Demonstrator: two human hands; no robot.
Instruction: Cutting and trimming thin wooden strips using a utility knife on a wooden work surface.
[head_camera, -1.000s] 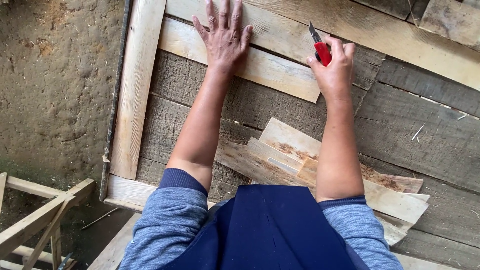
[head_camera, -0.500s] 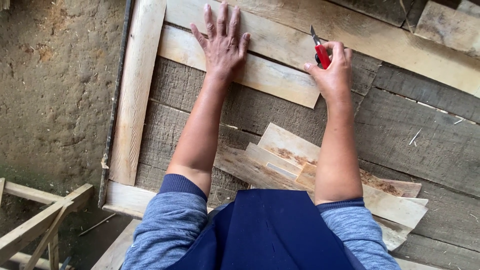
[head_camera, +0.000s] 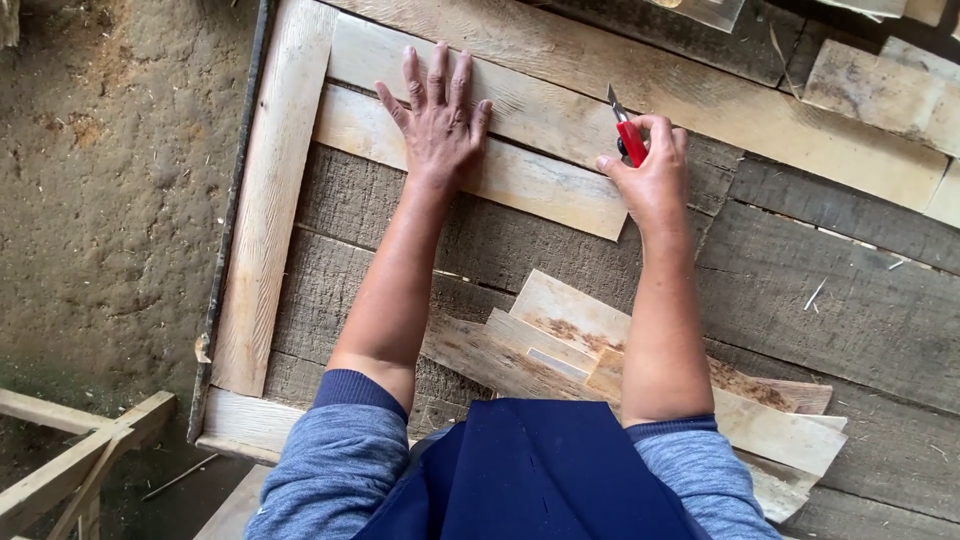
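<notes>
light: soft, even daylight | shadows: faint, none hard | glare: none | focus: sharp throughout, wood grain crisp | edges: slight wide-angle bend

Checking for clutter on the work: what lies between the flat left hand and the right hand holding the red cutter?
In the head view, only bare pale plank lies between the left hand and the right hand gripping the red cutter.

Head camera: single overhead view.
Worn on the person's head, it faces steeply down at close range onto the workbench (head_camera: 860, 310); no second view overlaps.
</notes>
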